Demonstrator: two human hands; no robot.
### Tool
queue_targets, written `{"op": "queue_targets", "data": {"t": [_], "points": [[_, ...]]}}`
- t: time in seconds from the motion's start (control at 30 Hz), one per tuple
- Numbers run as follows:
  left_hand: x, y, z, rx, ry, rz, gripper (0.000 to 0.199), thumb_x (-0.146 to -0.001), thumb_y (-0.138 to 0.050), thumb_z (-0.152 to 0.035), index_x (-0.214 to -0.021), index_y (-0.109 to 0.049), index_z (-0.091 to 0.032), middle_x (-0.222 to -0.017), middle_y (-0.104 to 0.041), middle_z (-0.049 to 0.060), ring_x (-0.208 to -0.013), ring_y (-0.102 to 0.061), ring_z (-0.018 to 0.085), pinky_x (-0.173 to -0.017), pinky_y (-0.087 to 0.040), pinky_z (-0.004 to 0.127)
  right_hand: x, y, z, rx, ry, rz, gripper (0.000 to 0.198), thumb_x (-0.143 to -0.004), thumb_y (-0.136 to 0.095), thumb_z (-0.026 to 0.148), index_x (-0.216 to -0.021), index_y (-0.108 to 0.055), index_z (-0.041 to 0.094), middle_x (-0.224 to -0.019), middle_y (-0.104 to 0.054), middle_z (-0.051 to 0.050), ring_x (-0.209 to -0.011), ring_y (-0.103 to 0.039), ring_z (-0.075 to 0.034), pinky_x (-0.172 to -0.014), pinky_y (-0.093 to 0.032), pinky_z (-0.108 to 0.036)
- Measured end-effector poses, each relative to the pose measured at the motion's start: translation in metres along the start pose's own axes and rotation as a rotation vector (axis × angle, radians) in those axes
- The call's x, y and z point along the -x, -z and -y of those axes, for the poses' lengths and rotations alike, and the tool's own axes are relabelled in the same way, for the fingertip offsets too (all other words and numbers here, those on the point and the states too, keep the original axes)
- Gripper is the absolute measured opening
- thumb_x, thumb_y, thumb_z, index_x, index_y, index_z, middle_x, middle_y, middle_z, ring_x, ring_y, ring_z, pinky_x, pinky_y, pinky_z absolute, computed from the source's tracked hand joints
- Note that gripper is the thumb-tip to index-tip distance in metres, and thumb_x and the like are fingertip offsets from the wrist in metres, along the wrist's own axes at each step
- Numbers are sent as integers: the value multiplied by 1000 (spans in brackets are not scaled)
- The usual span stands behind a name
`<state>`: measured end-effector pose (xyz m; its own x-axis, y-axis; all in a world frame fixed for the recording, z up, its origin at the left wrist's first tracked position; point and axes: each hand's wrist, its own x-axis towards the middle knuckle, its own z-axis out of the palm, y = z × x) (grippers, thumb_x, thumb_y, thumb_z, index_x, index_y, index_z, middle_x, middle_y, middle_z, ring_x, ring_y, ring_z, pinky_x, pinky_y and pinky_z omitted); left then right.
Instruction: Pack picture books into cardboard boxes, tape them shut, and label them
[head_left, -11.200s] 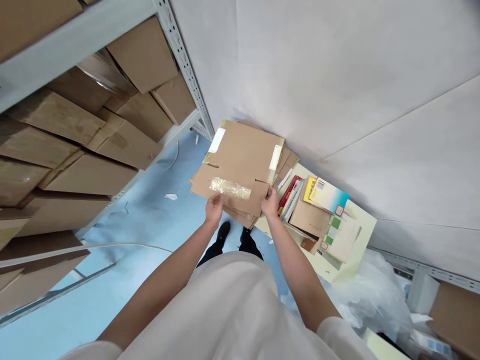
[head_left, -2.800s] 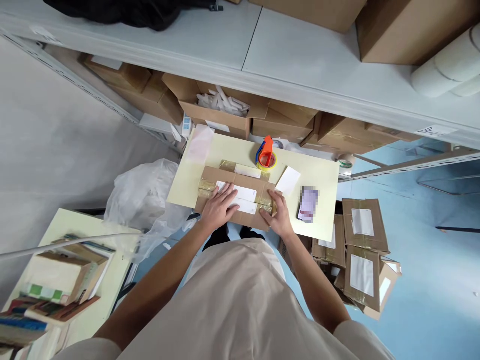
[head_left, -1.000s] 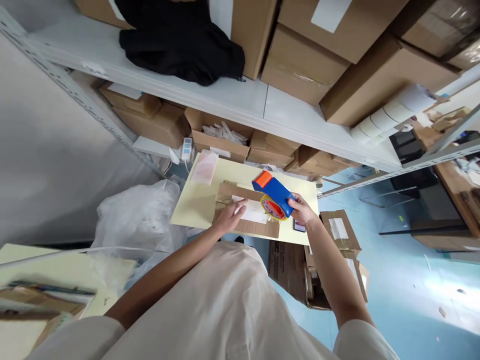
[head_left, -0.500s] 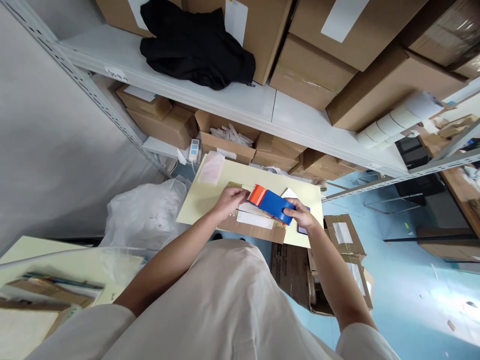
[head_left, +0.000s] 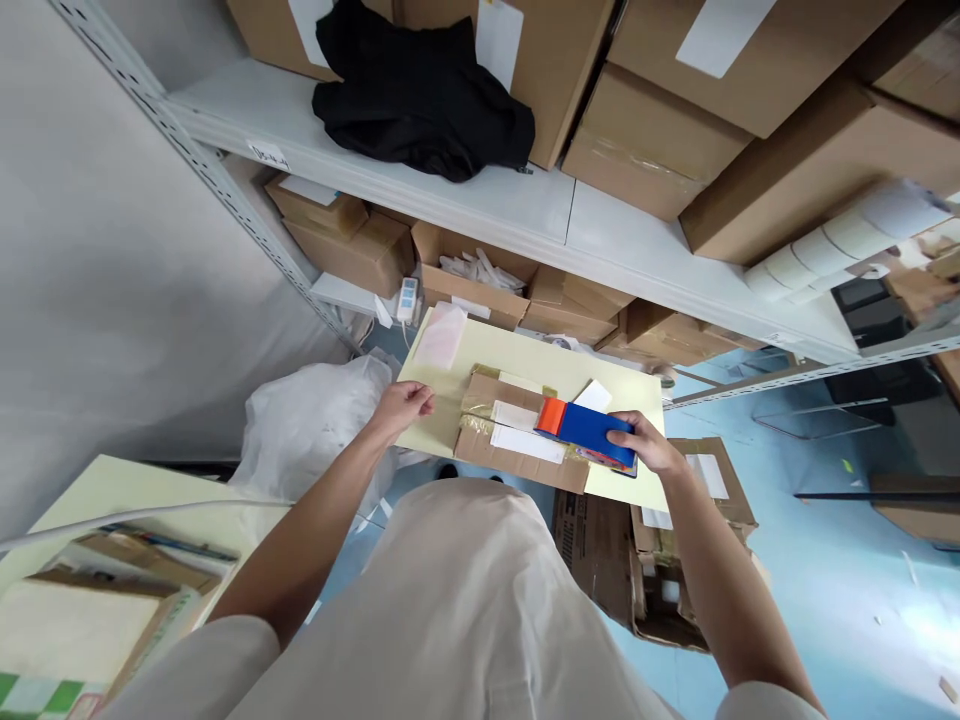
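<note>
In my right hand (head_left: 643, 440) is a blue tape dispenser with an orange front (head_left: 596, 432), gripped by its rear end and held over the right part of a cardboard box (head_left: 517, 466). The box lies flat on a pale yellow table, with white paper strips (head_left: 527, 443) on its top and shiny tape at its ends. My left hand (head_left: 405, 406) is closed, fingers curled together, over the table's left edge and apart from the box. Whatever its fingers may pinch is too small to make out. A phone lies mostly hidden under the dispenser.
A pink sheet (head_left: 442, 335) rests on the table (head_left: 637, 385). Behind it stands a grey shelf (head_left: 465, 222) with cartons and black cloth (head_left: 427, 95). A white plastic bag (head_left: 307, 420) is at the left; opened cartons (head_left: 709, 480) stand on the floor at the right.
My left hand has moved left, away from the dispenser's orange front and off the box. The dispenser has shifted slightly right with my right hand, and more of the box shows.
</note>
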<state>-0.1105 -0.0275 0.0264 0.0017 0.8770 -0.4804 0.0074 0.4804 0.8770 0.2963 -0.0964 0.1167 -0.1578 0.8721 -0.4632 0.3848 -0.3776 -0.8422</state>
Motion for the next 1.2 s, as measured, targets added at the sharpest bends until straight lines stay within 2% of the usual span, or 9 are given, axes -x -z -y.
{"op": "queue_targets", "data": {"t": [0.1, 0.33, 0.43, 0.53, 0.67, 0.73, 0.8, 1.0, 1.2], "points": [[-6, -3, 25, -57, 50, 24, 29, -64, -71, -43, -65, -63, -15, -60, -65, 2, -54, -59, 11, -60, -51, 26, -7, -10, -4, 68, -18, 28, 34, -60, -75, 45, -56, -53, 19, -50, -48, 4, -45, -42, -10, -43, -32, -22], [-25, -36, 65, -378, -181, 42, 22, -75, -60, -38, -72, -69, -18, -81, -74, 9, -82, -69, 23, -79, -52, 34, -19, -27, -2, 264, -4, -84, 30, -65, -68, 41, -55, -50, 20, -48, -47, 4, -44, -41, -10, -42, -31, -22], [-31, -42, 81, -502, -214, 39, 30, -75, -61, -37, -95, -71, -16, -107, -72, 14, -108, -63, 29, -96, -45, 40, -24, -27, -1, 332, 12, -108, 30, -64, -67, 42, -54, -50, 19, -48, -46, 4, -45, -40, -9, -43, -30, -23], [-32, -36, 92, -692, -232, 53, 54, -80, -56, -39, -127, -56, -12, -127, -62, 17, -116, -59, 29, -99, -44, 40, -28, -24, -1, 342, 3, -85, 33, -64, -66, 46, -56, -50, 19, -49, -46, 4, -46, -41, -9, -45, -31, -23], [-18, -37, 64, -821, -508, 31, 71, -88, -42, -47, -145, -32, -7, -149, -38, 21, -137, -38, 28, -110, -34, 41, -31, -20, -1, 367, -7, -55, 39, -65, -66, 53, -57, -51, 17, -51, -47, 3, -49, -42, -10, -47, -32, -24], [-8, -53, 38, -959, -803, 197, 99, -76, -54, -64, -149, -22, -7, -157, -18, 20, -146, -15, 33, -117, -18, 48, -32, -18, 0, 366, 5, -58, 43, -67, -64, 58, -59, -53, 16, -54, -50, 2, -52, -44, -11, -49, -34, -24], [-2, -75, 17, -1110, -960, 398, 124, -58, -63, -75, -151, -17, -7, -158, -11, 21, -146, -6, 39, -117, -5, 53, -32, -16, 0, 354, 6, -47, 46, -68, -62, 61, -62, -56, 16, -58, -52, 1, -55, -45, -12, -51, -36, -24], [-3, -112, 11, -1356, -908, 482, 143, -46, -64, -81, -150, -11, 1, -157, -12, 26, -145, -9, 39, -116, 4, 48, -33, -3, 7, 330, -26, 22, 47, -69, -62, 62, -66, -61, 15, -60, -55, 1, -57, -49, -12, -54, -39, -24], [-5, -112, 10, -1470, -832, 493, 145, -42, -68, -78, -150, -9, 0, -157, -10, 26, -146, -6, 40, -116, 1, 49, 1, 71, -29, 331, -123, 46, 44, -68, -65, 59, -64, -61, 15, -56, -55, 1, -52, -49, -12, -49, -36, -24]]}}
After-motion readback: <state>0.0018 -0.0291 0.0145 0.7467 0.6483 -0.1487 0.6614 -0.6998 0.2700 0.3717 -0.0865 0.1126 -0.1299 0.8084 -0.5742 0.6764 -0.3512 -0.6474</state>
